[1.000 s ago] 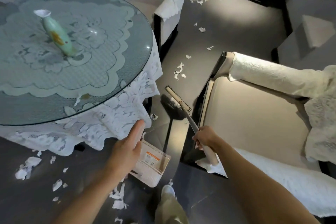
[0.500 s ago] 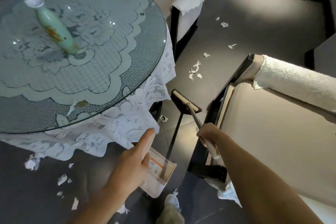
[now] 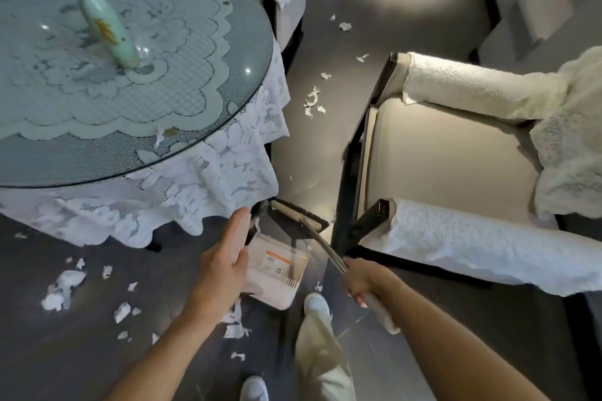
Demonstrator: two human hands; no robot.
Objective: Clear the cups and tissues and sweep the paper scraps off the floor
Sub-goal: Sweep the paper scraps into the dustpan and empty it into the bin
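No text in this frame is legible to me. The dustpan [image 3: 280, 291], lower centre, carries a white label [image 3: 277, 263] with an orange band across its top; its print is too small to read. The vase [image 3: 104, 24], upper left, bears a small red mark, which I cannot make out.

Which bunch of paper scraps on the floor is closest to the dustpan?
The scraps right beside the dustpan's near-left corner, below the left hand. The larger bunch far left and the bunch beyond the broom lie farther off.
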